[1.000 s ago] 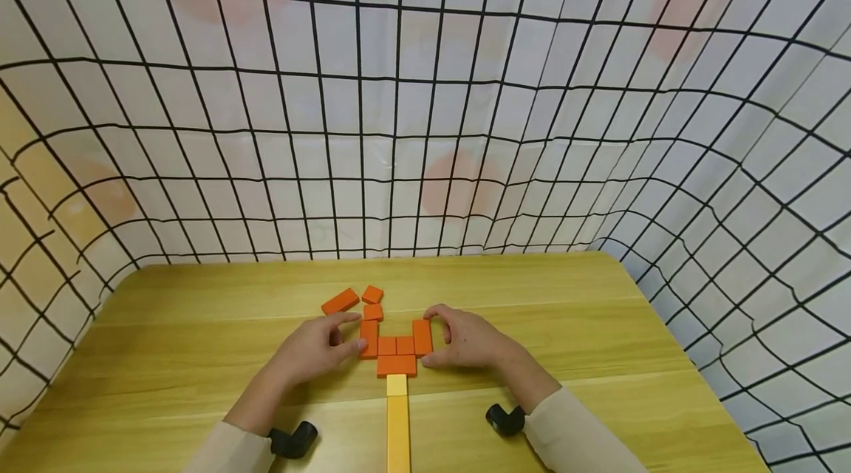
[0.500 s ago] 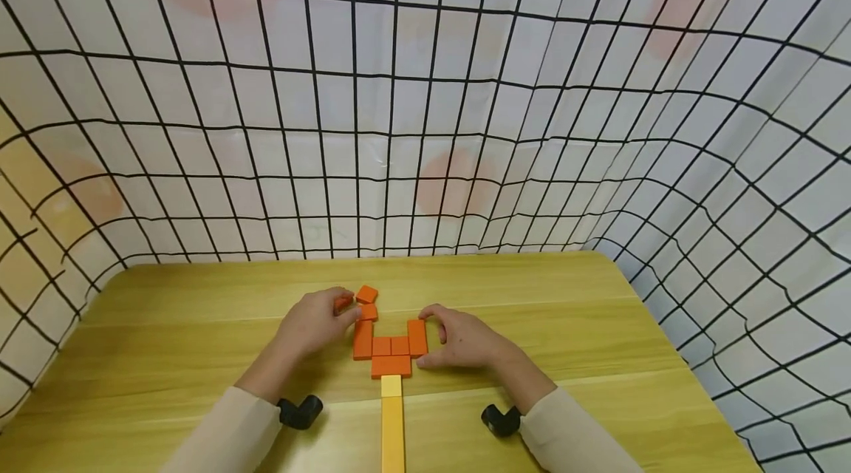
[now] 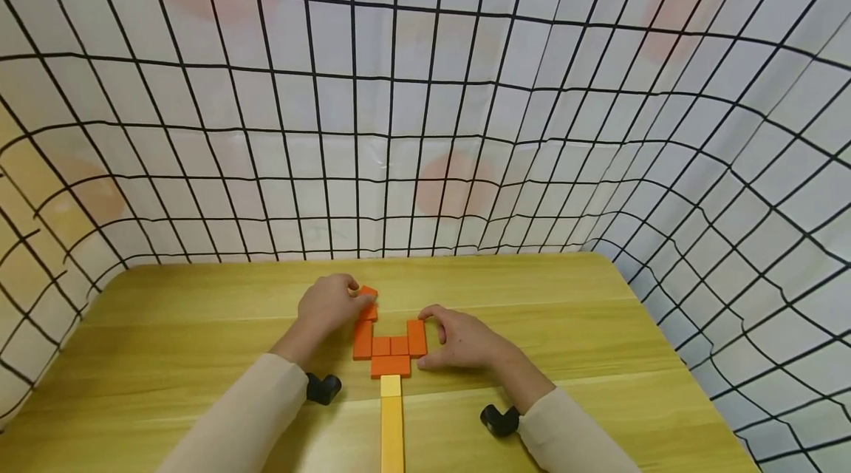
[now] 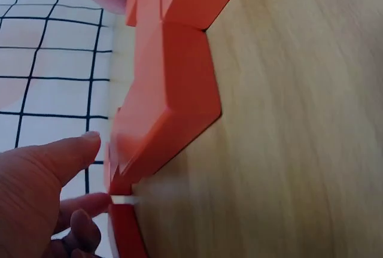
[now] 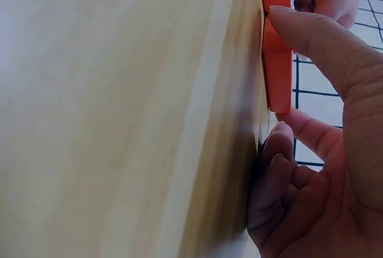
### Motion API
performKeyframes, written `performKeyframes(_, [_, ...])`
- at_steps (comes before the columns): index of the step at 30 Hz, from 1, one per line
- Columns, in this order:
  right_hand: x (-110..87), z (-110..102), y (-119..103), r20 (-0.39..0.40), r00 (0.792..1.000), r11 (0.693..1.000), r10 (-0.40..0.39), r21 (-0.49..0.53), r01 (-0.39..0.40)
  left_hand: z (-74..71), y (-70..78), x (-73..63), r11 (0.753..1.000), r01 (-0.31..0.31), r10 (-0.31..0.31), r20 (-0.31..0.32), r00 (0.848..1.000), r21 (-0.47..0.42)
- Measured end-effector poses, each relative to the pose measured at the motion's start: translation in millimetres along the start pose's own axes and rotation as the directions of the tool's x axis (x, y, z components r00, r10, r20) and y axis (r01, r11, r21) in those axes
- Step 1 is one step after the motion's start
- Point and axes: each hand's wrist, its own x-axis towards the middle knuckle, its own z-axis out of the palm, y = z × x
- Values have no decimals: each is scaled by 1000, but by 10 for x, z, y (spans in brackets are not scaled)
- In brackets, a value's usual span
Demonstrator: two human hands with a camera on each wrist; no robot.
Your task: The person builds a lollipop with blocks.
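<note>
My left hand reaches over the far end of a row of orange blocks. Its thumb and forefinger lie around the loose small orange block; whether they grip it is hidden. The thumb covers part of another small orange block just below. In the left wrist view, the left hand has its forefinger beside an orange block. My right hand pinches the right upright orange block by its two ends, thumb near, forefinger far. That block also shows between the digits in the right wrist view.
Below stand the left upright orange block, two small middle blocks and a crosswise orange block. A yellow strip runs down to the near edge of the wooden table. Black wire mesh rises behind and beside it.
My left hand has moved up and right, from the left upright block past the loose long block, which it now hides, to the far small blocks. The right hand stays put.
</note>
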Motion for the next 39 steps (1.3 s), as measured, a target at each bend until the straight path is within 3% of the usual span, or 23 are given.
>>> performKeyframes(6, [-16,-24,-17,-2,1000,1000,-1,11,2,40,61,48,999,50,-50,2,999,-9])
performKeyframes(14, [0,-10,-24,5,1000,1000,6,10,-6,30,54,63,997,62,-62,0,998,-35])
performKeyframes(20, [8,-9,-24,2,1000,1000,11,2,-11,7,80,69,1000,20,-20,-26,999,-18])
performKeyframes(24, [7,-5,-23,5,1000,1000,12,7,-12,32,139,47,997,-77,76,-11,997,-22])
performKeyframes(26, [5,-3,-22,5,1000,1000,12,8,-12,50,170,39,987,-155,156,39,987,-44])
performKeyframes(31, [0,-1,-20,4,1000,1000,12,16,-12,66,212,5,938,-327,340,130,931,-112])
performKeyframes(34, [-1,1,-20,7,1000,1000,10,20,-10,70,204,-20,925,-368,379,148,914,-94])
performKeyframes(39, [-6,1,-18,9,1000,1000,12,28,-13,90,169,-56,926,-374,376,196,906,-48])
